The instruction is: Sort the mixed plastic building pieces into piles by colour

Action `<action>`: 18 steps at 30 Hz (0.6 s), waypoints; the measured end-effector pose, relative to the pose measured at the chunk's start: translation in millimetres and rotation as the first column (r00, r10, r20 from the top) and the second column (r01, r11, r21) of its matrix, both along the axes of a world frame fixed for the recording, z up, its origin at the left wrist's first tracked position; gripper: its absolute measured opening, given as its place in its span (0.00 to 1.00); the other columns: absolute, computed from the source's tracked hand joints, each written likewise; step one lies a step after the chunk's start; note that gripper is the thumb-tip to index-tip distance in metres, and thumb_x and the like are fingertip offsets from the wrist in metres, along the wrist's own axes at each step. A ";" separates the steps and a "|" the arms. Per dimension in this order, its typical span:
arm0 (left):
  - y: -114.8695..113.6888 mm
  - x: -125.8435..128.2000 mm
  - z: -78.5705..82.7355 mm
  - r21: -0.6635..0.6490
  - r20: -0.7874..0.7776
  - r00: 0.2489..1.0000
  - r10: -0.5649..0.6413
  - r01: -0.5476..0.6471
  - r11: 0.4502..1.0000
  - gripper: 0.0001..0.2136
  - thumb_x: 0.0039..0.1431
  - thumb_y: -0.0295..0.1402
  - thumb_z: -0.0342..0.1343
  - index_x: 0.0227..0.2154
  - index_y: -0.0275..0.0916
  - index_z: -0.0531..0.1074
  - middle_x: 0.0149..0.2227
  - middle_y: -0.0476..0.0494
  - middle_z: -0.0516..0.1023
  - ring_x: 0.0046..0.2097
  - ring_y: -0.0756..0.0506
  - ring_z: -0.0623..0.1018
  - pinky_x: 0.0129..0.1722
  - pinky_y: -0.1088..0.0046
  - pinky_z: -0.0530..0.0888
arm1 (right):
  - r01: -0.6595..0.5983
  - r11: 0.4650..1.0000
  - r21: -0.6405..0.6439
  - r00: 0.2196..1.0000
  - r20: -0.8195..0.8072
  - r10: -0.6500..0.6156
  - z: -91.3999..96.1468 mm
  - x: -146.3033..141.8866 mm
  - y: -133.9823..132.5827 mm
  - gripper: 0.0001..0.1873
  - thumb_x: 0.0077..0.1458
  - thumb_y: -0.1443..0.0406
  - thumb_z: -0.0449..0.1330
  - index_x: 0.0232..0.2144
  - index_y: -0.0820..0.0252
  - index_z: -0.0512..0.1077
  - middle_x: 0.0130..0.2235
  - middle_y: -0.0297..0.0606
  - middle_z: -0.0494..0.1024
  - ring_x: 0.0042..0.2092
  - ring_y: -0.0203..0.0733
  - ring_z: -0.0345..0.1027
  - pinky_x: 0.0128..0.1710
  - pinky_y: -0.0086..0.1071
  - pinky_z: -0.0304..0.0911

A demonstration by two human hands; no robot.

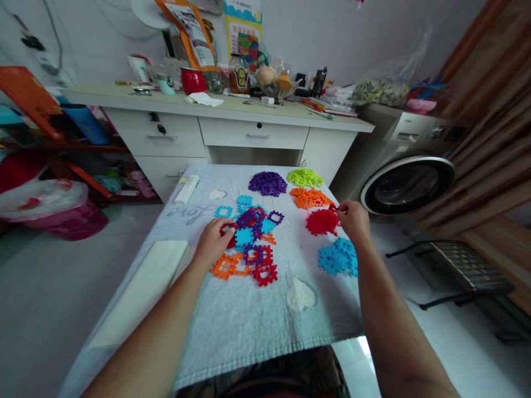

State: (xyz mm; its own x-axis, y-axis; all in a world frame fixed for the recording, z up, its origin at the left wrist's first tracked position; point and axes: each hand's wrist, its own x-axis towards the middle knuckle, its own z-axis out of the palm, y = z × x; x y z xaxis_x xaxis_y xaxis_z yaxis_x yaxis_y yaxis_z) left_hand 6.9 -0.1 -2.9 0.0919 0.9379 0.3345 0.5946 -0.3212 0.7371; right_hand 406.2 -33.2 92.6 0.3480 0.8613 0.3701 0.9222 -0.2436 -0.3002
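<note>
Your L hand (214, 240): fingers closed on 1 red piece (228, 227), at L side of the mixed heap (244, 237) (blue, purple, red, orange notched pcs., approx. mid-table).

Your R hand (353, 220): thumb & fingertips pinched narrow on 1 dk. red piece (332, 208), at upper R edge of the red pile (322, 222).

Single-colour piles, qty. 5, far side & R of cloth: purple pile (267, 184), lime pile (305, 177), orange pile (311, 198), the red pile, blue pile (335, 257) (nearest you, by your R forearm).

Also on table: lt. blue cloth (244, 326) w/ heart prints; long white slab (145, 287), L side; sm. white box (187, 189), far L.

Beyond: white counter (166, 105) w/ drawers; washing machine (409, 182), R.
</note>
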 end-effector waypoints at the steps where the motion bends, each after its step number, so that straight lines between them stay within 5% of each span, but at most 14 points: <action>1: -0.6 0.3 1.0 0.000 0.000 1.000 0.000 0.000 1.000 0.12 0.56 0.39 0.52 0.40 0.41 0.74 0.44 0.43 0.77 0.48 0.43 0.75 0.53 0.64 0.70 | -0.010 1.000 -0.016 0.999 0.042 0.011 -3.5 1.9 1.3 0.09 0.49 0.71 0.56 0.31 0.62 0.76 0.35 0.43 0.75 0.37 0.43 0.67 0.37 0.33 0.59; 12: -0.8 1.2 3.1 -0.003 0.005 1.000 0.001 -0.001 1.000 0.12 0.55 0.39 0.52 0.39 0.41 0.74 0.43 0.44 0.77 0.48 0.42 0.76 0.53 0.63 0.70 | -0.176 0.965 -0.195 0.964 0.163 0.209 -18.0 -0.4 1.0 0.15 0.52 0.72 0.55 0.38 0.62 0.80 0.40 0.47 0.78 0.40 0.45 0.71 0.45 0.34 0.60; 18: -0.1 0.9 0.6 0.012 0.006 1.000 -0.005 0.005 1.000 0.12 0.56 0.38 0.52 0.40 0.41 0.74 0.44 0.43 0.76 0.49 0.42 0.75 0.54 0.61 0.70 | -0.350 0.930 -0.113 0.933 0.053 0.357 -13.5 -49.5 -2.8 0.14 0.54 0.72 0.56 0.40 0.62 0.78 0.41 0.46 0.79 0.45 0.46 0.71 0.48 0.37 0.61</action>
